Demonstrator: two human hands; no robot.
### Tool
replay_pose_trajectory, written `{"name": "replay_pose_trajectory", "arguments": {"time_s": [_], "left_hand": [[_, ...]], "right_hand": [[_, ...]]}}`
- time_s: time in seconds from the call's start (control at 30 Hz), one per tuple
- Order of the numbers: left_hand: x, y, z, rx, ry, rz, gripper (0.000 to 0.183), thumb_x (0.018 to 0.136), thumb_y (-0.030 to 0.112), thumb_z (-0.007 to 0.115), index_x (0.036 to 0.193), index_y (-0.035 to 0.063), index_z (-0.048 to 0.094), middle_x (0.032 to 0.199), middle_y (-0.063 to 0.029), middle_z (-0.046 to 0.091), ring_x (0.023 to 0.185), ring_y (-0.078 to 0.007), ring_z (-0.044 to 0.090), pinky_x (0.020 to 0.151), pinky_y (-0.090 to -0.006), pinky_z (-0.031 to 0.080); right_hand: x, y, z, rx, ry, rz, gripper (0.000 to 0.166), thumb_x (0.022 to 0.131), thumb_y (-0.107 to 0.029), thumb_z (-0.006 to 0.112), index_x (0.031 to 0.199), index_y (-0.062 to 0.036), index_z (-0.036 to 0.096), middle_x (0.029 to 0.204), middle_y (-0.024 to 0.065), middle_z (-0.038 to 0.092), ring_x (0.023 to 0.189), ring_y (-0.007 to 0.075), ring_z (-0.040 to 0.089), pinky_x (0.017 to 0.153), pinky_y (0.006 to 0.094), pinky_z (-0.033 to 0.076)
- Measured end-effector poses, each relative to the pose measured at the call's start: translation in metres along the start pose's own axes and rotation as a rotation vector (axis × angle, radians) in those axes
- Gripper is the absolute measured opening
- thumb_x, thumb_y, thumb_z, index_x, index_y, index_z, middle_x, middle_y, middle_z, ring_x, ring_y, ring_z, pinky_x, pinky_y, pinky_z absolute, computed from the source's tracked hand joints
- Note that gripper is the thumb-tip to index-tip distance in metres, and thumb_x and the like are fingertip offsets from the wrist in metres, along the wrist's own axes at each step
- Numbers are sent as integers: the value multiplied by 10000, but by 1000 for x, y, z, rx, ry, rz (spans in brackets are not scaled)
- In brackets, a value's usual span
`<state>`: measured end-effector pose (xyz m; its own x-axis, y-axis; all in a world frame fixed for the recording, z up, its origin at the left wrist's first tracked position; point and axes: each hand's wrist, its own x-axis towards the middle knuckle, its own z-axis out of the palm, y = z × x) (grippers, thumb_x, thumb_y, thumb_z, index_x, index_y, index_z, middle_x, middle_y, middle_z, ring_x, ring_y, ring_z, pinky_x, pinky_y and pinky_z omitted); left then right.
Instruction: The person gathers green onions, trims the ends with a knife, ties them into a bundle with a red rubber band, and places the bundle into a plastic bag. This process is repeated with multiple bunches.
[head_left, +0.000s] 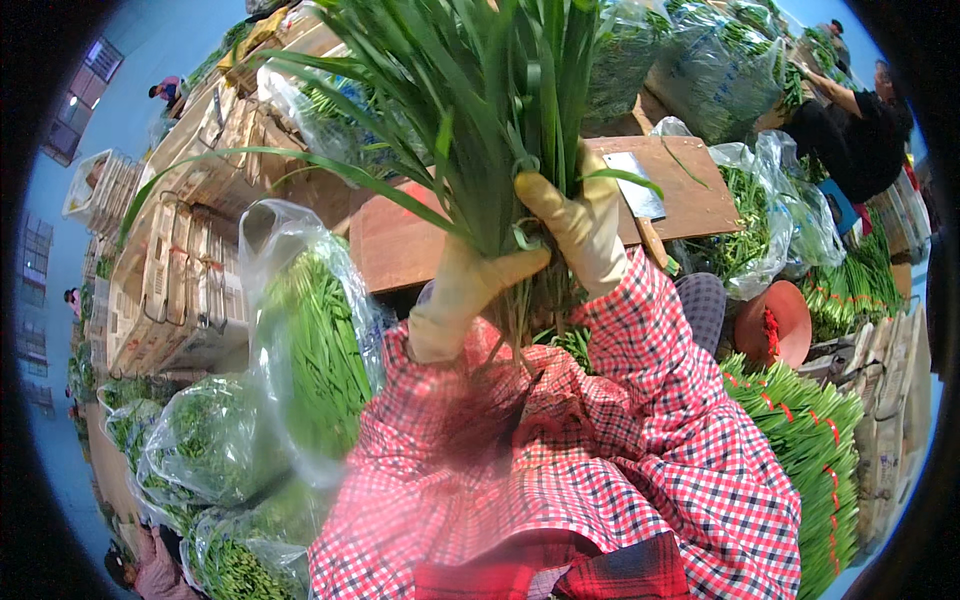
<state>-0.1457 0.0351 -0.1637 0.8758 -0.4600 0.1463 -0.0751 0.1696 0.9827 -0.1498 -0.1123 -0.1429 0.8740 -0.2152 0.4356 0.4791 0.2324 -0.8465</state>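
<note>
A large bunch of long-leaved greens (487, 112) is held up between my gloved hands, its leaves spreading upward and its thin stems and roots hanging over my checked smock. My left hand (472, 285) grips the bunch low on its left side, thumb across the stems. On the right side my right hand (581, 225) is closed around it, thumb raised against the leaves. Behind the bunch lies a wooden board (697, 180) bearing a cleaver (637, 191), whose handle points toward me. A few cut scraps lie on the board.
An open plastic bag of greens (315, 330) stands at left, near stacked plastic crates (180, 292). Bundled greens with red ties (802, 450) are piled at right beside a red bowl-shaped object (772, 326). Bagged greens (712, 67) and a person in dark clothing (847, 135) are beyond.
</note>
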Motion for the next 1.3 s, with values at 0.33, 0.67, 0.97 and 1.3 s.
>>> {"name": "replay_pose_trajectory", "arguments": {"time_s": [0.33, 0.67, 0.97, 1.3], "left_hand": [[151, -9, 9, 227, -222, 246, 635, 647, 124, 872, 1212, 28, 599, 1105, -67, 648, 993, -206, 598, 877, -337, 488], [209, -111, 12, -161, -287, -51, 564, 734, 147, 836, 1220, 8, 586, 1119, -123, 674, 995, -204, 630, 853, -349, 518], [241, -127, 0, 58, -311, 112, 591, 698, 194, 857, 1193, -4, 603, 1109, -162, 679, 972, -235, 661, 832, -350, 524], [225, -75, 11, 892, -303, 472, 318, 854, 345, 708, 1071, 113, 707, 1070, -102, 709, 974, -283, 672, 821, -372, 521]], "right_hand": [[103, -3, -78, 109, -226, -192, 1012, 652, -169, 893, 1466, -9, 313, 1353, 113, 546, 1199, 197, 539, 1033, 346, 437], [113, 66, -129, 51, -154, 3, 976, 591, -236, 937, 1387, -21, 416, 1264, 87, 604, 1127, 189, 580, 971, 331, 474], [119, 59, -106, -95, -10, -109, 525, 770, 13, 780, 1257, -13, 584, 1172, 82, 665, 1013, 161, 633, 894, 316, 521], [133, 31, -109, -368, -171, -13, 795, 634, -110, 879, 1326, -33, 495, 1200, 98, 650, 1061, 159, 605, 946, 328, 490]]}}
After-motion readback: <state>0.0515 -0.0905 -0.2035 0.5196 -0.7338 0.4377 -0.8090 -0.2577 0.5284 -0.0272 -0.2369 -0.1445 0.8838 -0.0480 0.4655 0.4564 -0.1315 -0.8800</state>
